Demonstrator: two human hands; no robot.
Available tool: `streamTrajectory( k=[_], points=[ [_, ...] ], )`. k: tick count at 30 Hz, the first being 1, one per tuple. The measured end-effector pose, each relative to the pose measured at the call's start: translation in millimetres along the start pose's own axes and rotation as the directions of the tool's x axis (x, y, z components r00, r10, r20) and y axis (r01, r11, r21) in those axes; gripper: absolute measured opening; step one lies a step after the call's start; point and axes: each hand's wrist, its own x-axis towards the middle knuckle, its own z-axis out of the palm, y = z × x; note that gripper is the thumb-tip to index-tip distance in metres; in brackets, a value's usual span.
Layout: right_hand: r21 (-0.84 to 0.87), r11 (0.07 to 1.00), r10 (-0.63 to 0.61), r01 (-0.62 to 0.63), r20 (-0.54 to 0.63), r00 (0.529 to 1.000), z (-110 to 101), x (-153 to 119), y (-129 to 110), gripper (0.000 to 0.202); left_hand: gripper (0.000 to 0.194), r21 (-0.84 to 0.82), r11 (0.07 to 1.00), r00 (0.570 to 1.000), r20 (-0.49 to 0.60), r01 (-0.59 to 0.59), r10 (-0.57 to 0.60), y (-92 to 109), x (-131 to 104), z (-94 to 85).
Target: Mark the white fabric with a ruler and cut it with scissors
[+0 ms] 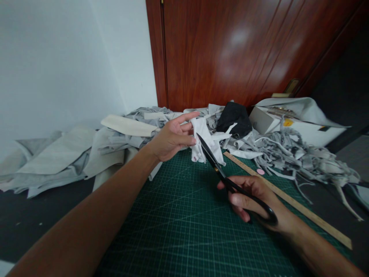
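My left hand pinches the left edge of a crumpled white piece of fabric between thumb and fingers, holding it up over the far part of the green cutting mat. In my right hand is a pair of black-handled scissors, with fingers and thumb through the handles. The blades point up and left, and their tips lie against the fabric near my left thumb. They look nearly closed; whether cloth is between them I cannot tell.
A wooden ruler lies slantwise on the right, beside a pink disc. Grey and cream cloth pieces heap up at left. Tangled grey strips spread at right, before a white box. Behind stand a black cloth and a wooden door.
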Motion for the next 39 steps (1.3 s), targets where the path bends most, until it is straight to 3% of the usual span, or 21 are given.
streamTrajectory(
  k=[19, 29, 39],
  points=[
    [0.038, 0.998, 0.049, -0.048, -0.018, 0.999, 3, -1, 0, 0.059, 0.086, 0.077, 0.996, 0.998, 0.043, -0.043, 0.040, -12, 2, 4.6],
    [0.041, 0.997, 0.062, -0.060, -0.046, 0.997, 8, 1, -1, 0.060, 0.049, 0.078, 0.993, 0.982, -0.160, -0.092, 0.104, -22, 4, 20.4],
    [0.051, 0.995, 0.089, -0.086, -0.059, 0.994, 13, 2, -1, 0.063, 0.027, 0.151, 0.979, 0.899, -0.394, -0.139, 0.189, -25, 10, 21.0]
  ],
)
